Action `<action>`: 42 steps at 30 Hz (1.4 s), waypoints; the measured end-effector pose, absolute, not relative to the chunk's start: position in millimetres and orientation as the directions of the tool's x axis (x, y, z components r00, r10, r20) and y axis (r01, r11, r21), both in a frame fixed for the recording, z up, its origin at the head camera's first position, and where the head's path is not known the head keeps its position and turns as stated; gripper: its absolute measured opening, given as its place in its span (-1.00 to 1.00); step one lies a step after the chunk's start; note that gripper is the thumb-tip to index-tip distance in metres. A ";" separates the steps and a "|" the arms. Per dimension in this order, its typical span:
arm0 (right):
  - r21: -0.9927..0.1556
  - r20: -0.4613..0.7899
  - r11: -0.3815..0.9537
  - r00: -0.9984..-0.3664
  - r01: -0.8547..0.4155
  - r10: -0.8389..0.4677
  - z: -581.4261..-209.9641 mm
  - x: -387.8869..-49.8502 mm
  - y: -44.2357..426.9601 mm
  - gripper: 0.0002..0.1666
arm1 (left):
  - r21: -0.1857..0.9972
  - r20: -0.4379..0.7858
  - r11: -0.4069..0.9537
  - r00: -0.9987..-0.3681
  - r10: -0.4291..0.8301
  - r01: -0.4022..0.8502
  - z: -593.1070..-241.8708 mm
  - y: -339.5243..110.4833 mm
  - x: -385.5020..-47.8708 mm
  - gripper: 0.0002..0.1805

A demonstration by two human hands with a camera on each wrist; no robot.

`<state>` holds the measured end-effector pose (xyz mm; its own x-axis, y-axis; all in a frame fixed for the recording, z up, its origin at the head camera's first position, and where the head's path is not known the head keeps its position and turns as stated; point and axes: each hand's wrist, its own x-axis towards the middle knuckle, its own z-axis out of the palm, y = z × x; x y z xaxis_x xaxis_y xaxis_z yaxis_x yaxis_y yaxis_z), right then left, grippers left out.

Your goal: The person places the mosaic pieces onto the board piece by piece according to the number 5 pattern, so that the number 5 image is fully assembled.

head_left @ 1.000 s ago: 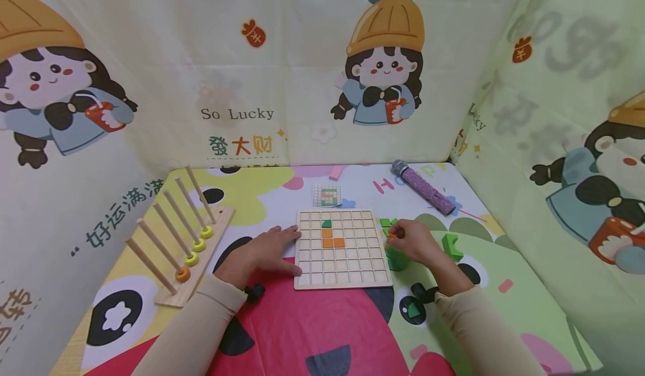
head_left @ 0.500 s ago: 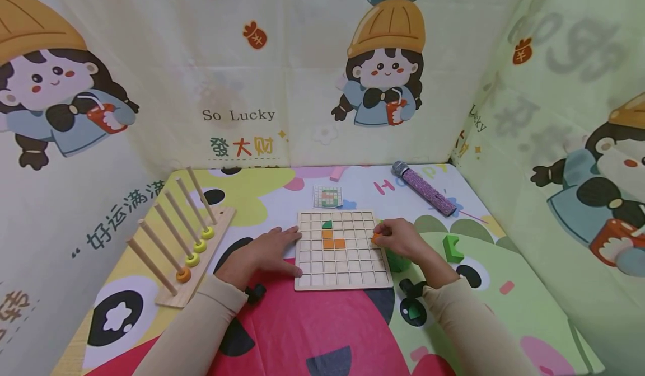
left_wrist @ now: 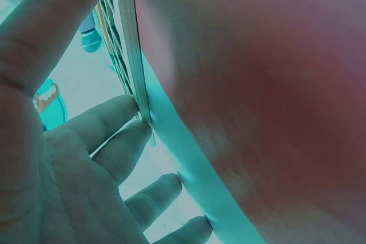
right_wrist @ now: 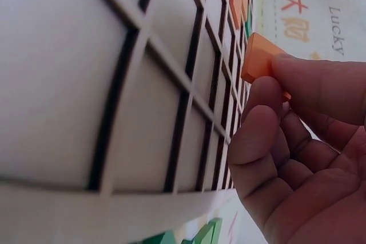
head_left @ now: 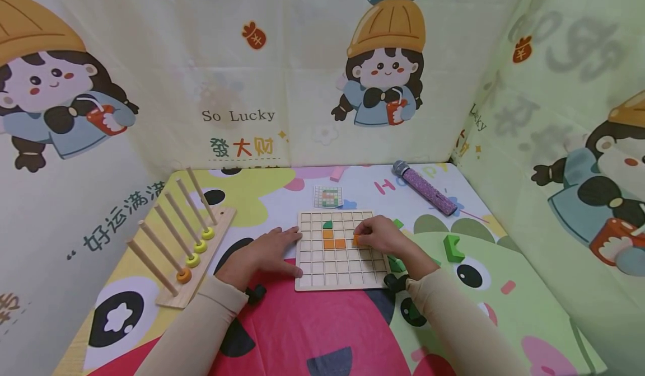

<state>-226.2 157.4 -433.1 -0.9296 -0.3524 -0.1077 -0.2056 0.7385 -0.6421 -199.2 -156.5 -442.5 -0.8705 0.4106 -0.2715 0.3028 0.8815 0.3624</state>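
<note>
A wooden grid board [head_left: 344, 269] lies in the middle of the table in the head view. Several tiles sit in its cells: a green one [head_left: 328, 225] with a curved side and orange squares [head_left: 328, 244] below it. My left hand [head_left: 261, 254] touches the board's left edge with its fingers spread, as the left wrist view also shows. Over the right half of the board, my right hand [head_left: 387, 236] pinches an orange square tile [right_wrist: 263, 55] between thumb and fingers. In the right wrist view the tile is tilted and held just off the grid.
Green pieces [head_left: 397, 264] lie right of the board, partly behind my right hand, and a green notched block [head_left: 454, 248] farther right. A pattern card [head_left: 327, 196] and a purple microphone [head_left: 425, 189] are behind. At left stands a peg rack [head_left: 194, 275] with rings.
My right hand has carried the orange tile leftward from the loose pieces, over the board's right edge, to above its cells. The left hand has stayed at the board's edge.
</note>
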 end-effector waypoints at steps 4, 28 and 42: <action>-0.615 -0.124 0.759 -0.923 -0.217 -0.364 -433.3 -231.0 151.8 -0.90 | 0.362 -0.270 0.883 -0.872 0.407 0.300 -442.1 -156.3 -199.2 0.17; -0.531 -0.136 0.811 -0.920 -0.246 -0.368 -436.3 -233.7 136.4 -0.89 | 0.360 -0.277 0.883 -0.869 0.409 0.301 -437.3 -154.4 -199.5 0.16; -0.537 -0.120 0.813 -0.933 -0.226 -0.339 -435.4 -230.1 138.0 -0.88 | 0.369 -0.289 0.882 -0.865 0.410 0.294 -439.5 -156.3 -199.7 0.16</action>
<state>-230.1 138.0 -435.4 -0.9332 -0.3387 -0.1202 -0.2259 0.8129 -0.5368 -199.7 -156.3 -439.5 -0.8654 0.4096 -0.2888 0.2943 0.8818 0.3686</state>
